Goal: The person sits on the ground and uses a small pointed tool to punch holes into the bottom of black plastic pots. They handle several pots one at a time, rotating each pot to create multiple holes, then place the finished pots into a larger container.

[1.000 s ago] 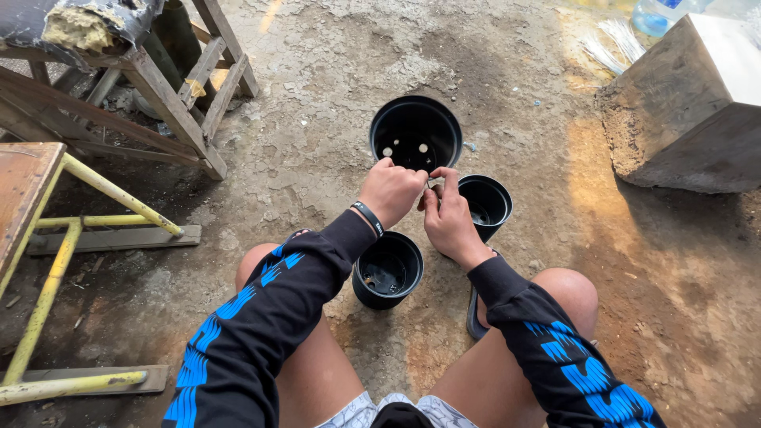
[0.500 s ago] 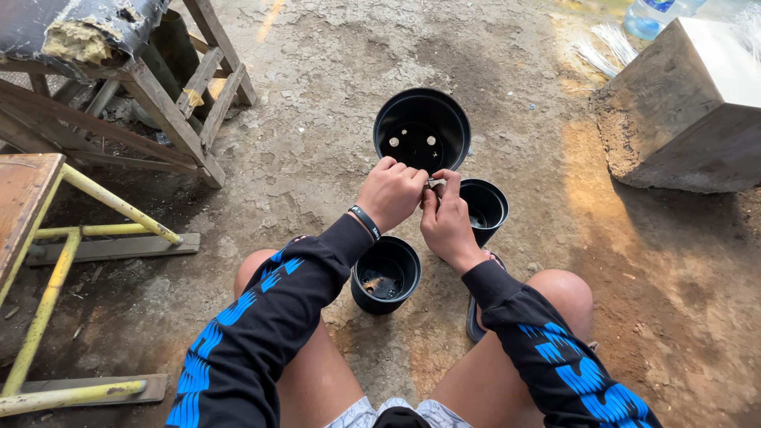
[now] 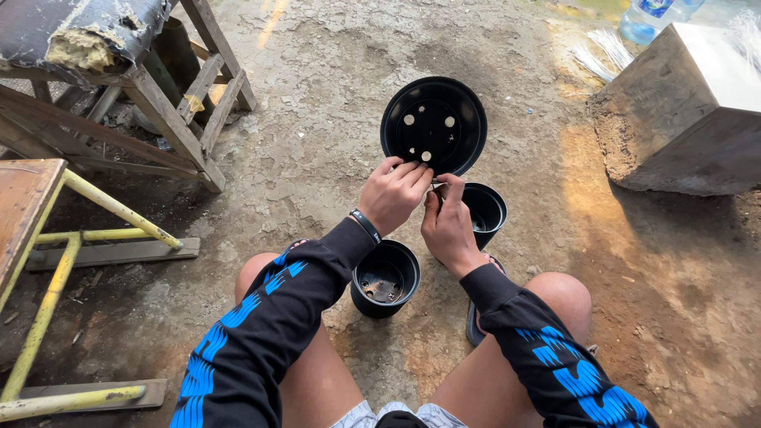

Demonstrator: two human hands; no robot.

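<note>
Cracked, dusty ground (image 3: 317,158) fills the scene, seen from above by a seated person whose bare knees frame the lower edge. A large black plastic pot (image 3: 434,125) is held tipped on its side just beyond the hands, its mouth turned toward the camera so that the round holes in its base are seen. The left hand (image 3: 394,192) is closed on the near rim of this pot, fingers curled over the edge; a dark band is worn at the wrist. The right hand (image 3: 449,224) is pinched shut just beside the left, at the same rim, around something too small to be made out. A small black pot (image 3: 485,210) is stood upright on the ground just behind the right hand, partly hidden by it. Another small black pot (image 3: 385,279) is set upright between the knees, below the left wrist. A grey concrete block (image 3: 682,119) is seen well apart at the upper right. A worn wooden bench (image 3: 143,87) and a yellow metal frame (image 3: 87,238) are placed at the left.
</note>
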